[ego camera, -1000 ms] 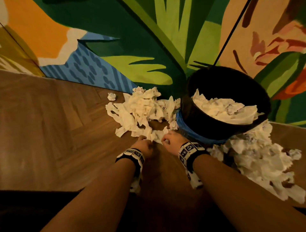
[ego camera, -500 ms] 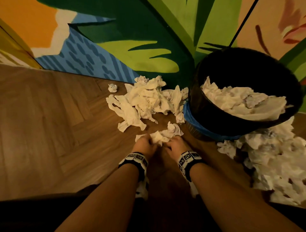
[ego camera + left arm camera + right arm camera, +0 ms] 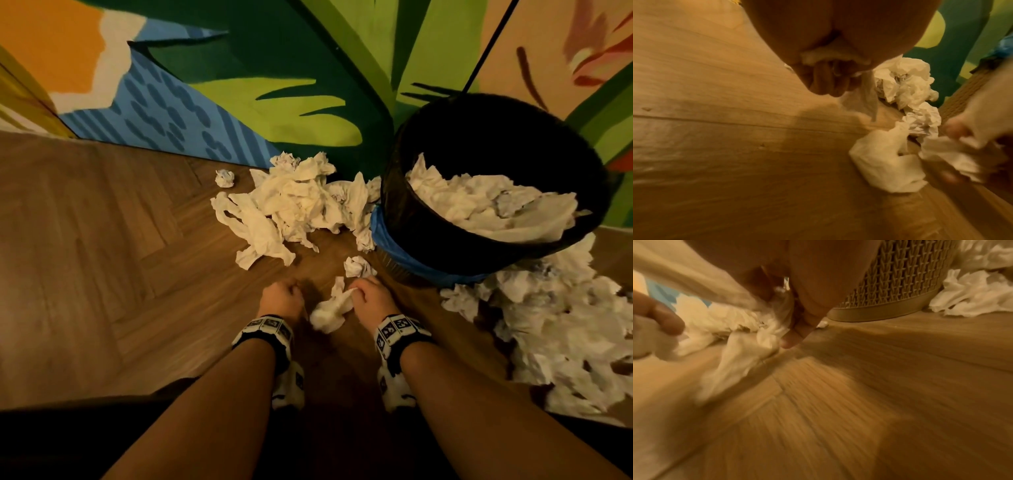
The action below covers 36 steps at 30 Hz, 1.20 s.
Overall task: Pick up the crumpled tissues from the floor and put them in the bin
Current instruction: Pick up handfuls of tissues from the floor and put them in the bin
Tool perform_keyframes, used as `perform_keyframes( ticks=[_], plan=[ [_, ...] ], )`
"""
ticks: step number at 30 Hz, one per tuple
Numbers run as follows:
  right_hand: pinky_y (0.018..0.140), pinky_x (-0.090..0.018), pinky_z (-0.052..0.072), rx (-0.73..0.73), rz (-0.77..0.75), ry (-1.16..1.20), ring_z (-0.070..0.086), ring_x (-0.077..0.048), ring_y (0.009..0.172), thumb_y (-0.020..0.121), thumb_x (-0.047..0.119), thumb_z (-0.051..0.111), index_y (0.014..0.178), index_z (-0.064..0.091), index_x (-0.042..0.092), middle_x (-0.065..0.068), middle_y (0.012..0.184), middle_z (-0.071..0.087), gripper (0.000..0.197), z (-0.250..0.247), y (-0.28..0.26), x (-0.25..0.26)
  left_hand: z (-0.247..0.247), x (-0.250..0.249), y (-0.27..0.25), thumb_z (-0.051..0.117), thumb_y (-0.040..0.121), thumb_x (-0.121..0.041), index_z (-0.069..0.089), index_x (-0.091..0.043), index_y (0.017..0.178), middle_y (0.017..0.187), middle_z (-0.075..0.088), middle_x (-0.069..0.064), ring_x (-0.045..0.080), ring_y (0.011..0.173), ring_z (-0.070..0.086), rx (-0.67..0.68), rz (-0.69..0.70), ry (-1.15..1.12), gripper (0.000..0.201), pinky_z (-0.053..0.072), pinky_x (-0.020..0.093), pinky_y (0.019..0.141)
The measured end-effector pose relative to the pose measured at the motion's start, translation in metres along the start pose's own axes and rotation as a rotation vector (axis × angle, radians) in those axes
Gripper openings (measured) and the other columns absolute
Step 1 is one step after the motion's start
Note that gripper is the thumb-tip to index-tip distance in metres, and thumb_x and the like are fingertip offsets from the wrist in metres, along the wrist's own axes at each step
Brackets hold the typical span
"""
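Floor [image 3: 102, 257]: brown herringbone wood, met at the back by a painted mural wall [image 3: 274, 102] of green leaves, blue and orange.
Bin [image 3: 428, 246]: woven wicker with a black liner and a blue edge under it, standing against the wall, already heaped with tissues; weave and base plain only in the right wrist view [image 3: 900, 280].
Left pile [image 3: 291, 205]: crumpled tissues on the floor just left of the bin, touching its side; one small ball [image 3: 224, 178] apart to the left.
Right pile [image 3: 565, 325]: more tissues spread on the floor at the bin's right.
Loose ball [image 3: 358, 266]: on the floor, between the hands and the bin.
Right hand [image 3: 373, 298]: fingers curled, pinching a tissue bunch [image 3: 330, 310] that trails down to the floor between the wrists; right wrist view, blurred, shows the thumb [image 3: 795, 335] pressed against the paper.
Left hand [image 3: 282, 298]: a closed fist from the head view, nothing visible in it; left wrist view [image 3: 824, 78] shows fingers curled over a white tissue strip [image 3: 867, 100] hanging from the fist.
Wrists: both banded with black-and-white marker cuffs [image 3: 265, 325].
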State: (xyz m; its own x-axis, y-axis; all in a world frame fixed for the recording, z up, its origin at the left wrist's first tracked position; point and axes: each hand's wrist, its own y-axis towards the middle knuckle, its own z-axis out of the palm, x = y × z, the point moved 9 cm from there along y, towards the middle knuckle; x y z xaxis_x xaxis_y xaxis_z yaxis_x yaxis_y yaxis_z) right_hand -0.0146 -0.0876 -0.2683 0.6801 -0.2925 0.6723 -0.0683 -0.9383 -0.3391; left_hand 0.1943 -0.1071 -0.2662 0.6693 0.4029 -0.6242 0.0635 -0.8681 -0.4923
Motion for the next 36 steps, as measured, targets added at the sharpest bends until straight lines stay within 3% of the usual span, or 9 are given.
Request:
perform_keyframes(
  ticks=[4,7,10,14,18,24,29,32,36],
  plan=[
    [0.088,-0.026,0.040,-0.009,-0.016,0.053,0.054,-0.020,0.102,0.091,0.030,0.059,0.091,0.063,0.005,-0.004,0.107,0.056,0.025,-0.008,0.003,0.016,0.024,-0.009,-0.005,0.057,0.093,-0.035,0.054,-0.036,0.122,0.107,0.063,-0.009,0.006,0.084,0.060,0.141,0.066,0.025,0.029,0.045,0.019,0.067],
    [0.095,-0.030,0.046,-0.078,-0.054,0.028,0.055,-0.021,0.101,0.086,0.012,0.061,0.092,0.064,0.003,-0.007,0.109,0.055,0.012,-0.023,0.009,0.032,0.052,-0.017,-0.010,0.063,0.089,-0.040,0.032,-0.042,0.140,0.136,0.051,-0.001,0.020,0.112,0.058,0.311,0.150,0.192,0.060,0.046,0.027,0.083],
    [0.089,-0.037,0.049,-0.192,-0.109,-0.025,0.054,-0.021,0.095,0.083,-0.001,0.052,0.086,0.052,0.019,-0.002,0.102,0.051,0.020,-0.040,0.013,0.046,0.079,-0.011,-0.019,0.063,0.087,-0.047,0.023,-0.045,0.146,0.152,0.032,0.002,0.027,0.131,0.045,0.445,0.152,0.334,0.072,0.042,0.037,0.104],
    [0.088,-0.043,0.054,-0.070,-0.059,-0.049,0.055,-0.021,0.109,0.080,-0.007,0.046,0.104,0.047,0.044,0.007,0.118,0.056,0.057,-0.030,0.022,0.040,0.085,0.002,-0.023,0.055,0.093,-0.041,0.033,-0.039,0.142,0.143,0.043,0.006,0.030,0.122,0.052,0.398,0.130,0.424,0.054,0.044,0.039,0.101],
    [0.118,-0.044,0.024,0.137,-0.089,-0.315,0.008,-0.018,0.148,0.080,-0.004,0.046,0.132,0.049,0.041,0.015,0.159,0.016,0.069,0.001,0.022,0.023,0.074,0.010,-0.020,0.052,0.095,-0.036,0.040,-0.030,0.144,0.144,0.045,0.006,0.028,0.124,0.052,0.321,0.112,0.352,0.051,0.043,0.036,0.104],
    [0.100,-0.039,0.045,0.148,0.016,-0.452,0.030,-0.031,0.131,0.086,0.001,0.056,0.137,0.042,0.035,0.007,0.147,0.021,0.063,0.007,0.009,-0.008,0.051,0.022,-0.016,0.057,0.093,-0.036,0.050,-0.024,0.138,0.131,0.057,0.005,0.023,0.111,0.060,0.231,-0.016,0.211,0.046,0.050,0.031,0.094],
    [0.092,-0.034,0.050,0.126,0.236,-0.344,0.055,-0.029,0.105,0.083,0.003,0.068,0.110,0.052,0.021,-0.010,0.132,0.031,0.036,-0.010,-0.002,-0.036,0.031,0.002,-0.021,0.043,0.098,-0.017,0.047,-0.027,0.111,0.103,0.066,0.007,0.016,0.074,0.060,0.100,0.068,0.101,0.016,0.047,0.026,0.060],
    [0.077,-0.035,0.053,0.117,0.270,-0.272,0.057,-0.024,0.092,0.087,0.009,0.065,0.088,0.048,0.022,-0.008,0.111,0.050,0.021,-0.017,-0.013,-0.039,0.020,-0.015,-0.022,0.043,0.101,-0.031,0.060,-0.020,0.108,0.097,0.069,0.005,0.017,0.078,0.065,0.083,0.053,0.042,0.022,0.051,0.027,0.064],
    [0.052,-0.037,0.059,0.156,0.215,-0.051,0.065,-0.027,0.081,0.088,0.011,0.067,0.083,0.053,0.024,-0.002,0.098,0.055,0.020,-0.023,-0.026,-0.010,-0.001,-0.047,-0.025,0.047,0.090,-0.065,0.063,-0.014,0.067,0.069,0.067,0.001,0.017,0.061,0.062,0.039,-0.009,-0.058,0.058,0.044,0.027,0.057]
  ],
)
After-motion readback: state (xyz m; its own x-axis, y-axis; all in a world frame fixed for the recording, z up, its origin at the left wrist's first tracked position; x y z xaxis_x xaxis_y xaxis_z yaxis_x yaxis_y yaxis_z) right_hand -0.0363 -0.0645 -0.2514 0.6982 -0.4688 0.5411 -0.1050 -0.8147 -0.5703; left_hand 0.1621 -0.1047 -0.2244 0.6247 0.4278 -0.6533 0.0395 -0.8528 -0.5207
